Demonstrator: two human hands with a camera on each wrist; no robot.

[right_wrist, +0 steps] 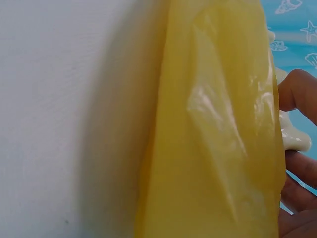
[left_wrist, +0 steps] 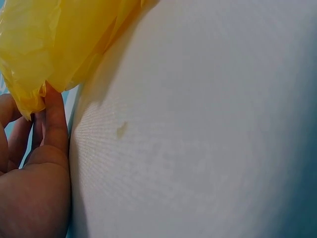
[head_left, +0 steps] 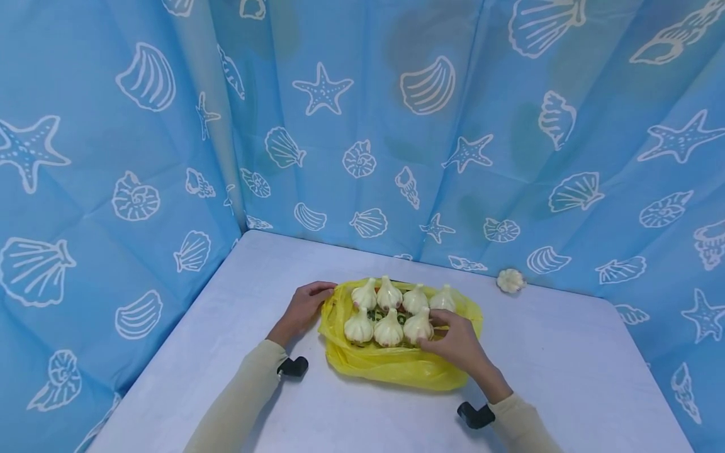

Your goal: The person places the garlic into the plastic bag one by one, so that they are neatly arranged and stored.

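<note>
A yellow plastic bag (head_left: 396, 374) lines and wraps a low container holding several white garlic bulbs (head_left: 388, 328), set stem up in two rows. At the left end, my left hand (head_left: 304, 309) pinches a gathered corner of the bag; the left wrist view shows its fingers (left_wrist: 55, 119) on the yellow film. My right hand (head_left: 457, 340) reaches over the right front edge and grips the rightmost garlic bulb (head_left: 418, 325) of the near row between thumb and fingers. In the right wrist view the bag's side hides most of this bulb (right_wrist: 295, 136).
One loose garlic bulb (head_left: 511, 280) lies at the table's back edge, right of the bag. The white table (head_left: 566, 377) meets blue shell-print curtains (head_left: 362, 126) at the back and left. A dark wrist mount (head_left: 476, 416) sits on each sleeve.
</note>
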